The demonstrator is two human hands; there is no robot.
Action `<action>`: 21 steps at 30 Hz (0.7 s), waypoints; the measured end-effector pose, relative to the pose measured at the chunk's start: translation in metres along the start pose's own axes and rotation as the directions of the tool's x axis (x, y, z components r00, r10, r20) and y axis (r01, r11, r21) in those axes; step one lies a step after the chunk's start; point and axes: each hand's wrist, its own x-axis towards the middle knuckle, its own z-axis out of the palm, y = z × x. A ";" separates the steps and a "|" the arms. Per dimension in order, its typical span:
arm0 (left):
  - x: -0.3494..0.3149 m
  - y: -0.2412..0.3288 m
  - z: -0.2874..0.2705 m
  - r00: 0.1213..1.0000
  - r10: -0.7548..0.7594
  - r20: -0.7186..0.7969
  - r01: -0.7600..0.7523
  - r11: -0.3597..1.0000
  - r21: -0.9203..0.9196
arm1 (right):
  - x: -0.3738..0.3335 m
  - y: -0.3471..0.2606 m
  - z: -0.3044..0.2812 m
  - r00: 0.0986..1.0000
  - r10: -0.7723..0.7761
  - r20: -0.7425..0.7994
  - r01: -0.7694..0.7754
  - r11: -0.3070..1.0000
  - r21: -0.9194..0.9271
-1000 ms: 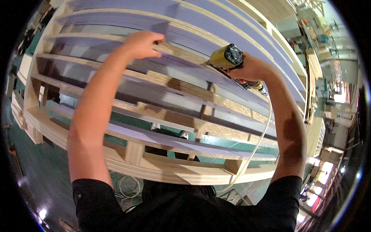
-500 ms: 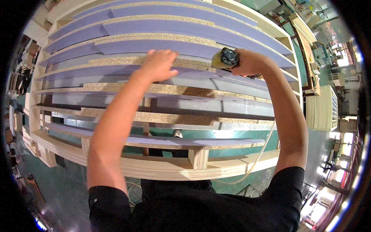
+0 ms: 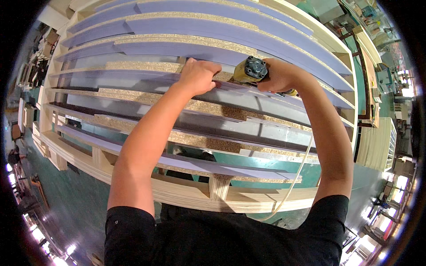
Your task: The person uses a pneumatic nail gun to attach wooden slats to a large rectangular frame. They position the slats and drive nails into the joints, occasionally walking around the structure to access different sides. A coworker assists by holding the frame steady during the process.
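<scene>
Nail gun [image 3: 248, 70], rounded, in R fist [image 3: 280, 76]; L hand [image 3: 198, 77] half-curled, grip unclear, nr flaky chipboard [image 3: 144, 66]

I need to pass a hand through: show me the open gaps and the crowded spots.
Green floor shows right of centre in two gaps: between the nearest purple slat and the front rail, and between that slat and the next slat. A pale hose crosses there. Crowded: left hand beside the yellow tool in the right hand.

Before me, the wooden frame [image 3: 257, 203] carries purple-faced boards [image 3: 191, 29] on edge, running left to right across upper and middle view.
</scene>
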 end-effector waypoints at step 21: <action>-0.002 -0.002 -0.001 0.998 -0.018 0.056 0.020 1.000 -0.023 | -0.005 -0.021 -0.004 0.980 0.194 0.032 -0.193 0.980 -0.046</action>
